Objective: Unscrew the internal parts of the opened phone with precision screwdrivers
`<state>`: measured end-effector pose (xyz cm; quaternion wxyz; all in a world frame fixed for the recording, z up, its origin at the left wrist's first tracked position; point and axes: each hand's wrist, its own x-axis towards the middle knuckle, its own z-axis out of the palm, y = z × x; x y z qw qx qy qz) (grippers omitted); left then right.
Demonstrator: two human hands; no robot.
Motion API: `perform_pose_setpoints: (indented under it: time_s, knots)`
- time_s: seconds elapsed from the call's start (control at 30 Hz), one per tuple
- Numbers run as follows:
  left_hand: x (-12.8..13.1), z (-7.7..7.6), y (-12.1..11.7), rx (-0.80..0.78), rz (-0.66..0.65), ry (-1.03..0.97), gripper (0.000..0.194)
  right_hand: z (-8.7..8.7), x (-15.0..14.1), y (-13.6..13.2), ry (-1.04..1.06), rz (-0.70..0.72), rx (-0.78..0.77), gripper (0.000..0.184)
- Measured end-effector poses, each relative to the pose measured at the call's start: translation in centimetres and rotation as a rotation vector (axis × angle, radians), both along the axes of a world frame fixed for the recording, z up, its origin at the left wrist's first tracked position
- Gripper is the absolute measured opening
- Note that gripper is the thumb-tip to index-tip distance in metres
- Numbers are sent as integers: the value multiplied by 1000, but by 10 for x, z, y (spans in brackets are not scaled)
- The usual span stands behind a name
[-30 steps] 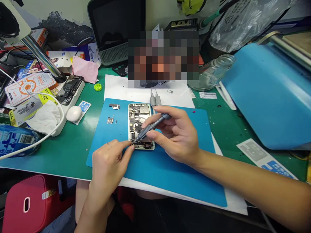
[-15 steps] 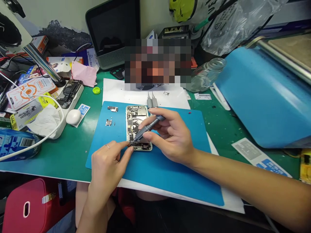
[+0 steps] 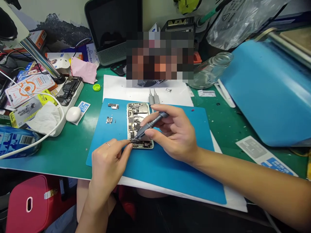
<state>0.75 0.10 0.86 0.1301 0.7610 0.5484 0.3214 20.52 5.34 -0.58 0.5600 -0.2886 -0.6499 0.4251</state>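
Note:
An opened phone [image 3: 138,121] with its circuit parts exposed lies on a blue mat [image 3: 157,161]. My right hand [image 3: 175,134] grips a grey screwdriver [image 3: 150,124], tilted, with its tip at the phone's lower left corner. My left hand [image 3: 109,161] rests on the mat, thumb and forefinger pinched together right at that corner beside the tip; what they pinch is too small to see. Two small metal parts [image 3: 110,113] lie on the mat left of the phone.
Two more grey screwdrivers [image 3: 153,98] lie behind the phone on white paper. A second opened phone [image 3: 69,89], a white mouse [image 3: 73,114], tissue and boxes crowd the left. A glass jar [image 3: 211,71] and a large blue roll [image 3: 267,94] stand right. A monitor [image 3: 114,29] is behind.
Both hands keep their places at the phone's lower corner. The view has shifted slightly; nothing else has moved.

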Motion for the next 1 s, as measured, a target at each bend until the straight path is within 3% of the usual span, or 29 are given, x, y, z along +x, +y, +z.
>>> perform_pose_setpoints:
  time_s: [1.0]
  knots:
    - [0, 0, -1, -10, 4, 5, 12, -1, 0, 1, -45, -2, 12, 42]
